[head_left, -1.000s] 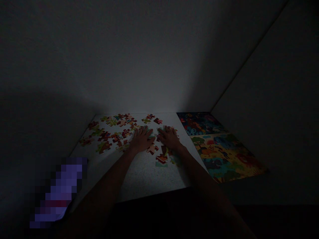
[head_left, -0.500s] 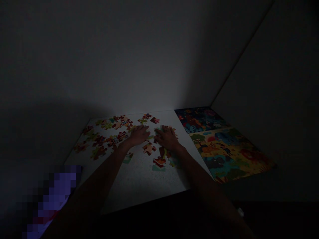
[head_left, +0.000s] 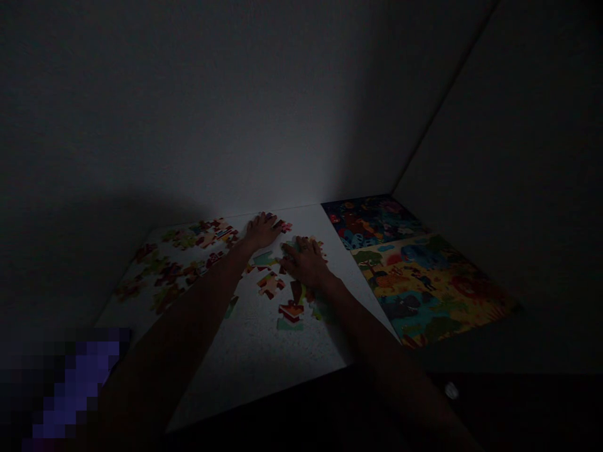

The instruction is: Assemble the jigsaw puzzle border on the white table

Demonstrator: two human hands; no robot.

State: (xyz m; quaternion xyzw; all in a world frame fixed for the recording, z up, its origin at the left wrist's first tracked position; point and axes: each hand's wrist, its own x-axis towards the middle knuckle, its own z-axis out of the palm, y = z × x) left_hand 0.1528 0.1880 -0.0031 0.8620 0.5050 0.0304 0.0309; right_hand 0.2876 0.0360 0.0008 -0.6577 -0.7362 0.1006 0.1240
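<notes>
Dim light greys the back wall [head_left: 226,113] between soft shadows, lower right near-black.

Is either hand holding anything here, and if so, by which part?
No grip shows: the left hand and right hand are palm down, fingers spread, over puzzle pieces. Whether either presses a piece underneath cannot be told.

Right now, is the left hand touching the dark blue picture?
Apart. The head view shows a strip of white tabletop between the left hand and the dark blue picture.
</notes>
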